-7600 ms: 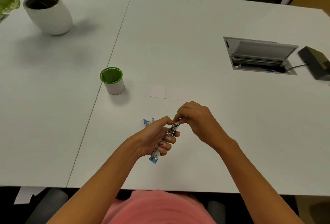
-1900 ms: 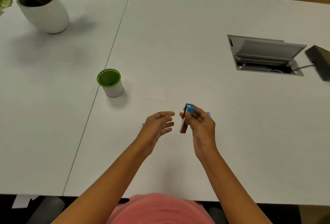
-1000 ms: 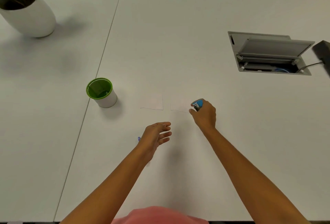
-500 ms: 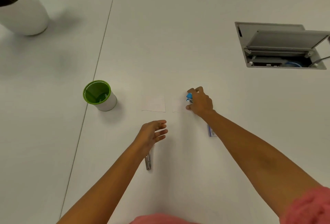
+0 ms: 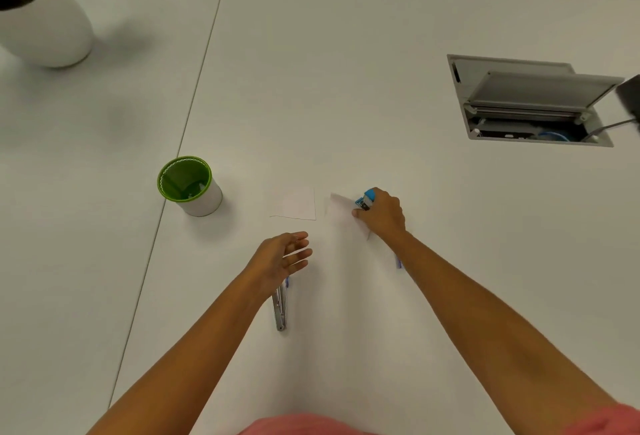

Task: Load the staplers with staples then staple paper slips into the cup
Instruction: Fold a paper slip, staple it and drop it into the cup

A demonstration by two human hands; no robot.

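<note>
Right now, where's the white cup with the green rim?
In the head view, the white cup with the green rim stands left of centre beside the table seam, to the left of the flat white paper slip.

You worked on a smooth, matt white table [image 5: 346, 53]. The stapler [image 5: 367, 197] you held showed blue plastic and bare metal, the other stapler [image 5: 280, 310] shiny metal. The paper slips [image 5: 294, 204] looked matt, the cup [image 5: 207, 201] glossy inside.

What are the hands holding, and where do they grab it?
The right hand grips the small blue-and-silver stapler round its body, only the blue end showing. The left hand is open, holding nothing.
</note>
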